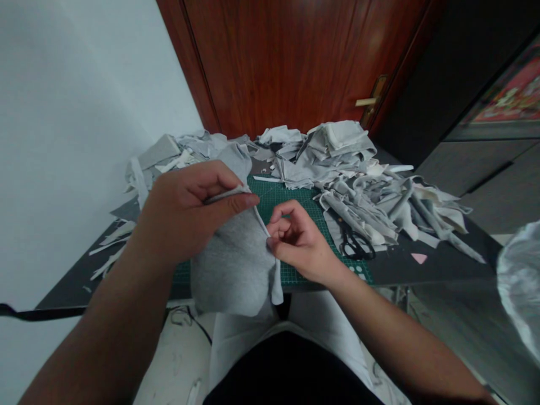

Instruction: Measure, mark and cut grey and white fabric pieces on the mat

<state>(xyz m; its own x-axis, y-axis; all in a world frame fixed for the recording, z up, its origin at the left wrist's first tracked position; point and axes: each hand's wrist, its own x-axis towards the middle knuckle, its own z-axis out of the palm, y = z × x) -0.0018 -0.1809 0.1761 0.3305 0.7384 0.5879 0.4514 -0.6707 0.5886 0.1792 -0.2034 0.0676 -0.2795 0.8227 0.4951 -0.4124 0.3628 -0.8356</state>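
Observation:
A piece of grey fabric (234, 264) hangs over the front edge of the table, held up by both hands. My left hand (198, 211) pinches its upper corner between thumb and fingers. Lower along the same right-hand edge, my right hand (295, 239) grips the cloth with thumb and forefinger, the other fingers curled. That edge looks folded or rolled into a narrow strip. Beneath the hands lies a green cutting mat (274, 194), partly hidden by the fabric. Black-handled scissors (356, 244) rest right of my right hand, their blades partly under scraps.
Grey and white fabric scraps (375, 197) are heaped on the right of the dark table (447, 270). A folded stack (340, 140) stands at the back, with more scraps (164, 154) at the left. A pink triangular piece (419, 258) lies near the front edge. A clear plastic bag (521, 281) is at far right.

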